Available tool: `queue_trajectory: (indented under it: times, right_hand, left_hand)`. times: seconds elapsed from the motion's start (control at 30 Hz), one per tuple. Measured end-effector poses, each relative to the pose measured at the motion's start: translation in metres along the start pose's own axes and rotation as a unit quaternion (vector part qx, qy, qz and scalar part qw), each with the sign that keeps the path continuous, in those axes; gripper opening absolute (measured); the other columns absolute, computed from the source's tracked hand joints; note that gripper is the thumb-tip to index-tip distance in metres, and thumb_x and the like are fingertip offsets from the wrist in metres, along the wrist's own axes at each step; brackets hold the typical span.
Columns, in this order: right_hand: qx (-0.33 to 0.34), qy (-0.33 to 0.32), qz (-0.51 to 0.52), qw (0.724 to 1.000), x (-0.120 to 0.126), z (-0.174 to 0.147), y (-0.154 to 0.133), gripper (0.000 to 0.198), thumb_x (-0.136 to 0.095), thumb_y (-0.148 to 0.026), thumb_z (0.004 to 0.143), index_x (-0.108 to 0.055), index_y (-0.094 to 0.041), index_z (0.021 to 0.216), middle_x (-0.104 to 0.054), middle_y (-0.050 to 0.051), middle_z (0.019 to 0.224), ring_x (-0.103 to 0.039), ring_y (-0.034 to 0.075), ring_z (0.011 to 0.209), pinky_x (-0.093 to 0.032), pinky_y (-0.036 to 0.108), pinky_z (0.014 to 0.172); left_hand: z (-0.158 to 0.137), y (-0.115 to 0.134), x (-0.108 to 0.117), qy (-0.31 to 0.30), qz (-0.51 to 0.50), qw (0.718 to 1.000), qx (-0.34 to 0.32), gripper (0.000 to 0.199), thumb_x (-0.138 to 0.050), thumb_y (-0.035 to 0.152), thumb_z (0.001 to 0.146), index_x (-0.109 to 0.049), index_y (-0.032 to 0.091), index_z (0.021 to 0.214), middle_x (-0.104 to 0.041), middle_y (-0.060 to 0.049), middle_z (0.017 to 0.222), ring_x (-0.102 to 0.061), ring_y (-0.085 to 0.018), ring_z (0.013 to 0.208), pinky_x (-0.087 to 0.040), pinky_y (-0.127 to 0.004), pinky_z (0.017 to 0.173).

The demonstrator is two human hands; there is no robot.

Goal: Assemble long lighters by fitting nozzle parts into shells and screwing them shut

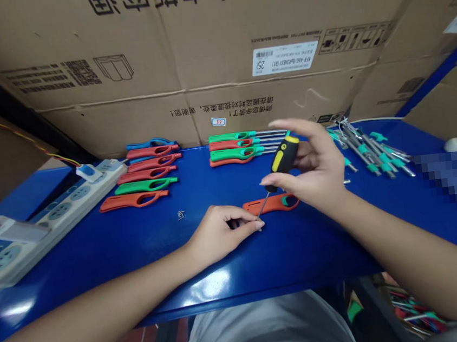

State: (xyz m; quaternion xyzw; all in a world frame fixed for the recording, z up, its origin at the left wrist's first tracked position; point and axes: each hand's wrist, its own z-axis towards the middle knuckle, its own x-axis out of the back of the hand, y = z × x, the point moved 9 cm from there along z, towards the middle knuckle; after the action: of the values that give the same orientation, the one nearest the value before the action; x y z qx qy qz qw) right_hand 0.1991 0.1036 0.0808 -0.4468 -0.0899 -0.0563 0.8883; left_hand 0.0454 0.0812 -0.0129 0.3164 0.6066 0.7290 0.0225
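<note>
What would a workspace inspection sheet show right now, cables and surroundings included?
Surface: blue tabletop, glossy, reflecting light.
Job's things: screwdriver, shaft slanting down; orange handle lying just beyond its tip; small metal pieces to the left.
Clutter: coloured handles in a row at left; handles with metal rods in the middle; rod pile at right.
Hands: right hand grips the screwdriver; left hand pinches at its tip, contents too small to tell.
Cables: thin wire leading to a plug in the power strip.
Surroundings: printed cardboard behind the table.
</note>
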Motion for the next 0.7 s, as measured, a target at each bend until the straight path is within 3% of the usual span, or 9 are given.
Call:
queue_trajectory:
  times: [0.07,0.2,0.3,0.5,0.7]
  right_hand:
    - [0.028,0.009,-0.021,0.999,-0.001,-0.004,-0.003,0.064,-0.093,-0.038,0.06,-0.067,-0.03,0.117,-0.069,0.005,0.114,-0.067,0.02,0.08,-0.059,0.031,0.063]
    - [-0.024,-0.104,0.043,0.993,-0.024,-0.007,0.002,0.066,-0.078,-0.039,0.081,-0.052,-0.034,0.141,-0.07,0.005,0.111,-0.068,0.019,0.08,-0.059,0.031,0.063]
    - [-0.038,-0.14,0.071,0.987,-0.032,-0.007,0.001,0.065,-0.075,-0.036,0.085,-0.049,-0.034,0.144,-0.069,0.005,0.114,-0.067,0.017,0.075,-0.058,0.027,0.057]
    - [0.026,-0.025,-0.007,0.999,-0.016,-0.008,-0.003,0.064,-0.086,-0.033,0.073,-0.058,-0.034,0.13,-0.059,0.005,0.134,-0.065,0.015,0.076,-0.058,0.028,0.056]
    - [0.083,0.018,-0.046,0.995,-0.012,-0.014,-0.009,0.06,-0.082,-0.029,0.078,-0.056,-0.037,0.131,-0.056,0.004,0.14,-0.069,0.019,0.09,-0.062,0.031,0.066]
  left_hand:
    - [0.001,-0.003,0.0,-0.002,0.003,1.0,0.012,0.017,-0.073,0.035,0.085,-0.082,0.021,0.087,-0.08,-0.003,0.082,-0.068,-0.017,0.067,-0.049,-0.025,0.059]
    - [0.002,-0.004,-0.001,-0.007,0.003,1.0,0.006,0.017,-0.072,0.035,0.086,-0.082,0.021,0.088,-0.08,-0.003,0.083,-0.067,-0.016,0.065,-0.048,-0.025,0.058]
    - [0.002,-0.002,-0.002,-0.002,0.013,1.0,-0.011,0.016,-0.072,0.033,0.086,-0.082,0.021,0.088,-0.079,-0.003,0.079,-0.062,-0.014,0.061,-0.046,-0.024,0.056]
    - [0.001,0.01,0.012,0.065,0.048,0.992,-0.096,0.01,-0.078,0.032,0.083,-0.08,0.023,0.088,-0.076,-0.003,0.085,-0.066,-0.018,0.081,-0.052,-0.03,0.074]
    - [0.003,0.017,0.02,0.087,0.122,0.976,-0.158,0.042,-0.084,0.031,0.078,-0.071,0.021,0.116,-0.075,-0.006,0.114,-0.066,-0.024,0.109,-0.05,-0.042,0.101]
